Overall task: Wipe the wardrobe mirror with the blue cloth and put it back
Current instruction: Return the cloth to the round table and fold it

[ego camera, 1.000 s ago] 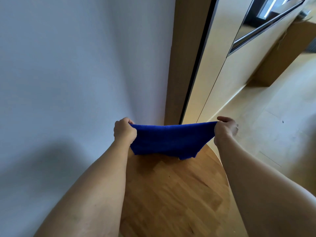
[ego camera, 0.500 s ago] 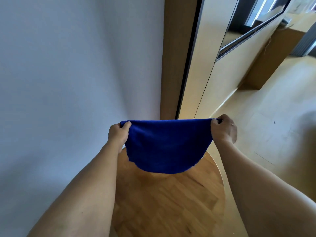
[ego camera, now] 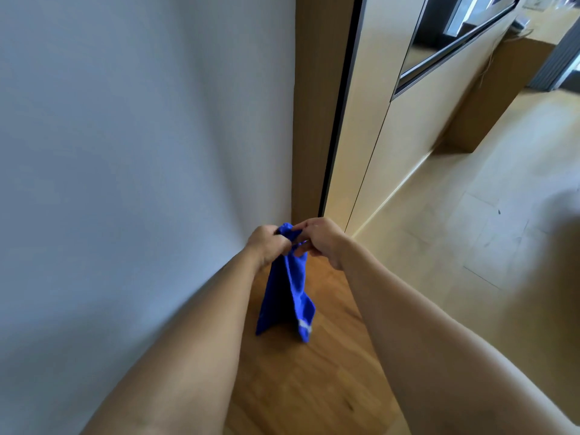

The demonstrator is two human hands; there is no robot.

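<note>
both hands, left point(ego camera: 266, 244) and right point(ego camera: 317, 238), grip the blue cloth point(ego camera: 287, 296) over a wooden table point(ego camera: 301, 387).

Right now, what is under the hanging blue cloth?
Under the blue cloth, which both hands, left and right, hold bunched at its top, lies a round wooden table. The patch directly behind the cloth is hidden.

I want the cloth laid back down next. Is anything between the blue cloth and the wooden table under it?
Nothing visible. The blue cloth hangs folded from the left hand and right hand, directly above bare wood of the round wooden table.
</note>
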